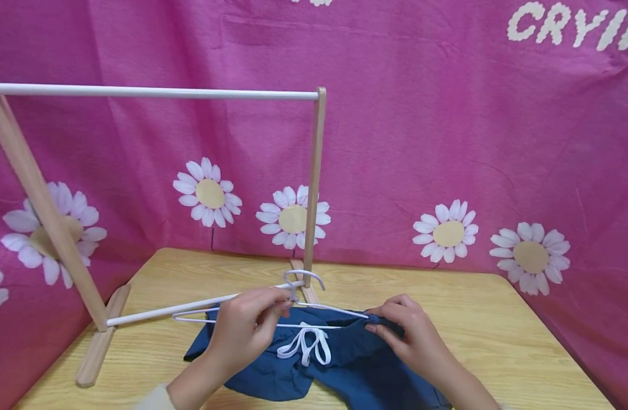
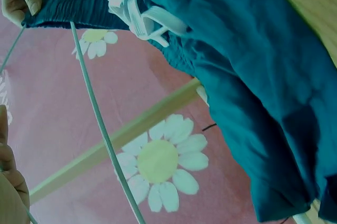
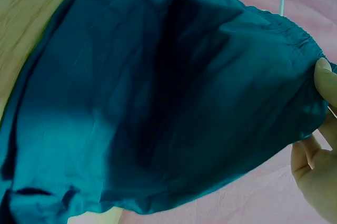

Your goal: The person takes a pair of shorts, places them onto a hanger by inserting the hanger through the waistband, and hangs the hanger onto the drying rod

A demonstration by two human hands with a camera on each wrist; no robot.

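Note:
My left hand (image 1: 244, 324) pinches the pale, thin clothes hanger (image 1: 334, 308) just below its hook. With my right hand (image 1: 411, 336) I grip the waistband of dark blue drawstring pants (image 1: 375, 370) at its right side. One end of the hanger reaches into the waistband there, and its tip is hidden. The hanger's left end sticks out past the cloth in the head view. A white drawstring (image 1: 321, 347) hangs in loops from the waistband's front. In the right wrist view, the thumb and fingers (image 3: 327, 84) hold the waistband's edge.
A clothes rack with a white top bar (image 1: 155, 91) and wooden posts (image 1: 315, 188) stands behind and left of the pants. Its lower white bar (image 1: 180, 306) runs close to the hanger. A pink flowered cloth (image 1: 385, 142) hangs behind the wooden table (image 1: 508, 336).

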